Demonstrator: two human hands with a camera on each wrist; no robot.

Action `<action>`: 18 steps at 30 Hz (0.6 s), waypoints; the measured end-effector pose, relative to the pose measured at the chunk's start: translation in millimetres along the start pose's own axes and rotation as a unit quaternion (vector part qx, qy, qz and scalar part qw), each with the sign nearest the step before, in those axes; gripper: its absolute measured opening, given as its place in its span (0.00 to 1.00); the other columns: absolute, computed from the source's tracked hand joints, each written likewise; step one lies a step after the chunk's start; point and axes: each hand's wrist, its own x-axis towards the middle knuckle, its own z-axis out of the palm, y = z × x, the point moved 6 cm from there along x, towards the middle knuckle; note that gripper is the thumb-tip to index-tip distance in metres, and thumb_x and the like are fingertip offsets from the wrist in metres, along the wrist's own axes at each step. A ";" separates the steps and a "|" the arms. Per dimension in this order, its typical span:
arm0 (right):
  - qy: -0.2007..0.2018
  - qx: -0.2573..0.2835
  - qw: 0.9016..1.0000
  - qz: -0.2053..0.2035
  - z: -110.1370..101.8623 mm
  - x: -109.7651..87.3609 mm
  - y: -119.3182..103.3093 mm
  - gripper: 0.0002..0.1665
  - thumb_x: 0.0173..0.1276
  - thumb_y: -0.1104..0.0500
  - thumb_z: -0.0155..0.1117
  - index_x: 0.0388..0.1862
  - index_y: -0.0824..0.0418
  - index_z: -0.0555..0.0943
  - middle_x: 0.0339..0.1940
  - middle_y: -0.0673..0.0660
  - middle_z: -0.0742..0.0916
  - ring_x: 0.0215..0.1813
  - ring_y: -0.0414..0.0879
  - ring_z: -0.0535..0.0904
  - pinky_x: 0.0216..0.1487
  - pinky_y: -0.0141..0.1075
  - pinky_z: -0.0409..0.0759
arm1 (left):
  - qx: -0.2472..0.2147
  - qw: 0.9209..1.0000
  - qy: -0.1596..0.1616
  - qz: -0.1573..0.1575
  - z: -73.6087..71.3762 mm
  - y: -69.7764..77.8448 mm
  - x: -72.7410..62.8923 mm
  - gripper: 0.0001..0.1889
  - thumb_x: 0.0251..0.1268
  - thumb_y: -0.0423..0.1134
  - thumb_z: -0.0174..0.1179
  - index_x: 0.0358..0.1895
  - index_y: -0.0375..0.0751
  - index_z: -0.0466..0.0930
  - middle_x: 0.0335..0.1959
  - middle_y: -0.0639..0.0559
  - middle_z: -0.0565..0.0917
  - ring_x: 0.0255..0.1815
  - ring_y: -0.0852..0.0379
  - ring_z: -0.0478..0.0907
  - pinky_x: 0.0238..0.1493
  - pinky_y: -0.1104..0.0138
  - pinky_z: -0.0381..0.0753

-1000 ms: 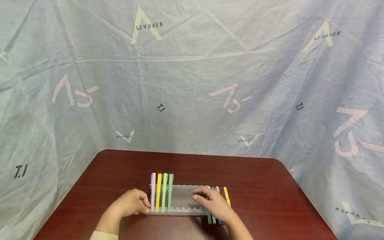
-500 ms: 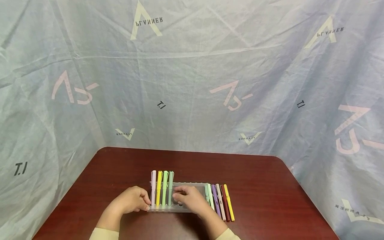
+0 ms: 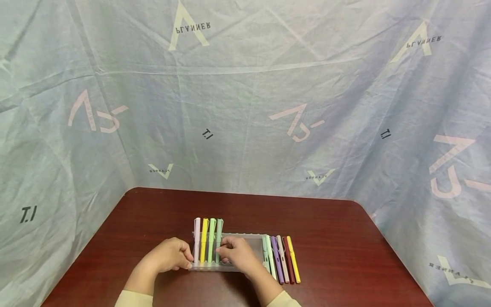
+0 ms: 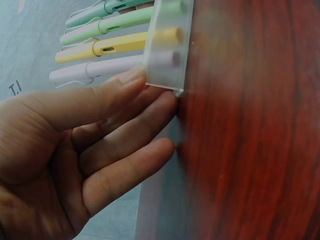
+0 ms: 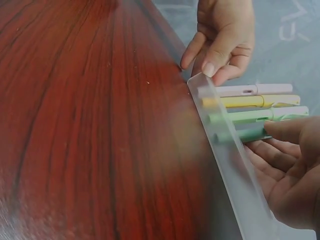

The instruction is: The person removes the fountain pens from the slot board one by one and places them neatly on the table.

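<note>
A clear plastic pen rack (image 3: pixel 207 268) with notched rails lies on the table. Side by side in its left part are a pale lilac pen (image 3: pixel 197 236), a yellow pen (image 3: pixel 204 238), a light green pen (image 3: pixel 212 238) and a grey-green pen (image 3: pixel 219 232). My left hand (image 3: pixel 171 255) pinches the rack's front left corner, thumb on top beside the lilac pen. My right hand (image 3: pixel 238 254) reaches over the rack and pinches the grey-green pen between thumb and fingers. In the right wrist view the thumb (image 5: pixel 285 131) lies against this pen, the other fingers lower down.
A row of several loose pens lies at the rack's right end, including a purple pen (image 3: pixel 277 260), a dark red pen (image 3: pixel 289 261) and another yellow pen (image 3: pixel 293 260). Grey printed cloth (image 3: pixel 245 106) surrounds the dark red-brown table (image 3: pixel 326 238) at back and sides.
From above the loose pens, my right hand has moved left across the rack to the grey-green pen, its fingers closing there. My left hand has stayed at the corner.
</note>
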 end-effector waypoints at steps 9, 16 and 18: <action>0.027 -0.063 0.997 -0.041 -4.0 -0.2 -10.8 0.09 0.65 0.56 0.69 0.37 0.59 0.79 0.28 0.52 0.85 0.29 0.39 0.81 0.28 0.29 0.76 | 0.001 1.000 0.005 -0.001 0.2 0.1 1.3 0.07 0.45 0.31 0.74 0.26 0.40 0.83 0.23 0.53 0.82 0.23 0.56 0.77 0.25 0.63 0.77; 0.027 -0.019 0.998 -0.044 -7.1 -0.7 -14.8 0.13 0.66 0.55 0.68 0.43 0.60 0.77 0.36 0.53 0.85 0.34 0.45 0.84 0.33 0.36 0.83 | -0.005 1.000 0.003 -0.008 0.9 -1.6 0.5 0.07 0.45 0.31 0.74 0.26 0.39 0.83 0.23 0.53 0.82 0.24 0.56 0.77 0.27 0.62 0.78; 0.021 -0.007 0.999 -0.038 -7.0 -1.6 -13.9 0.14 0.65 0.55 0.69 0.42 0.60 0.76 0.35 0.53 0.85 0.33 0.47 0.84 0.33 0.38 0.83 | -0.006 1.000 0.003 -0.009 1.0 -2.1 0.2 0.07 0.45 0.31 0.74 0.26 0.39 0.83 0.23 0.53 0.83 0.24 0.56 0.77 0.27 0.62 0.79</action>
